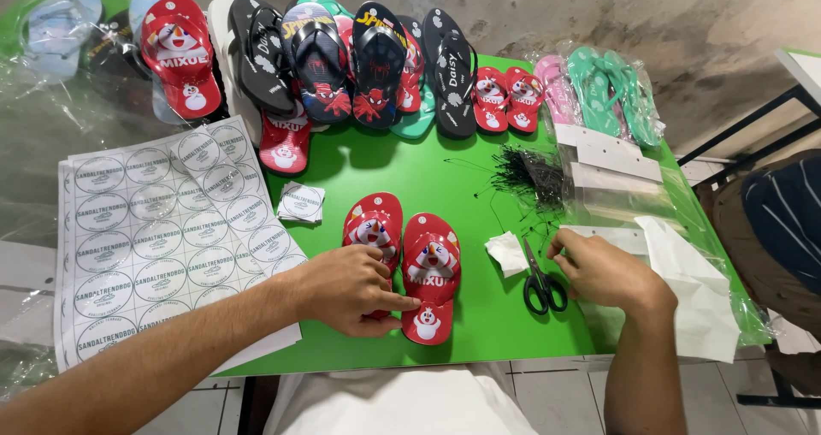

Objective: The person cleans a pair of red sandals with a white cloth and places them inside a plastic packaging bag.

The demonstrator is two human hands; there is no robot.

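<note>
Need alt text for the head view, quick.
Left hand rests on a pair of small red flip-flops on a green table; right hand sits beside black scissors. More sandals line the far edge.

left hand point(346, 288): palm down, forefinger out | right hand point(603, 270): curled

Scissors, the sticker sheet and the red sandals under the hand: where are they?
Scissors point(539, 274): head view, on the pivot.
Sticker sheet point(158, 238): head view, mid-sheet.
Red sandals point(433, 268): head view, on the right sandal's footbed.
</note>
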